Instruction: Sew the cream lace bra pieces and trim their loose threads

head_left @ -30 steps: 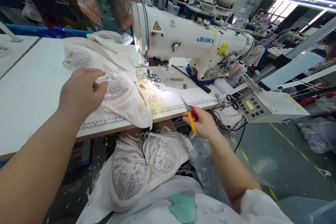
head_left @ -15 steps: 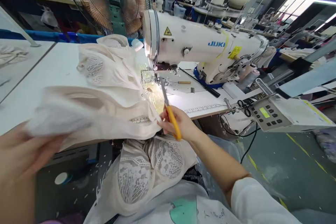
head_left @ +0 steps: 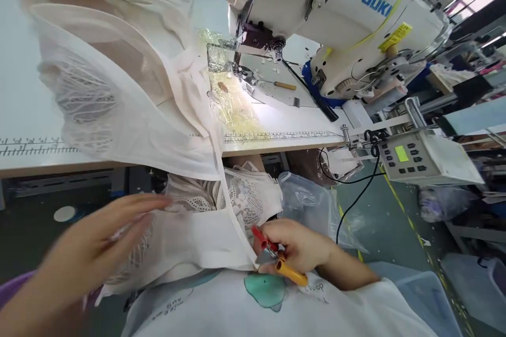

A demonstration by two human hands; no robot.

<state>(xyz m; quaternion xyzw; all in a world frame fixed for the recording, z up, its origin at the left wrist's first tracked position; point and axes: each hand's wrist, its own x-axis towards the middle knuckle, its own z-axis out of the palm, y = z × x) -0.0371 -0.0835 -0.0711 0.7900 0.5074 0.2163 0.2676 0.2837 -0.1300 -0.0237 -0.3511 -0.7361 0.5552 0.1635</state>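
White tabletop (head_left: 35,131) carries a sewing machine (head_left: 336,16); cream lace garment (head_left: 130,100) drapes off it into the lap. Right hand (head_left: 300,247) grips thread snips (head_left: 276,260) at the strap; left hand (head_left: 98,247) spreads open on fabric. Blades could nick lace if fabric slackens.

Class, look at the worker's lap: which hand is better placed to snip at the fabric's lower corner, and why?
Probably the right hand: it holds the thread snips beside the cream fabric corner. The left hand lies open on the cloth, without a tool.
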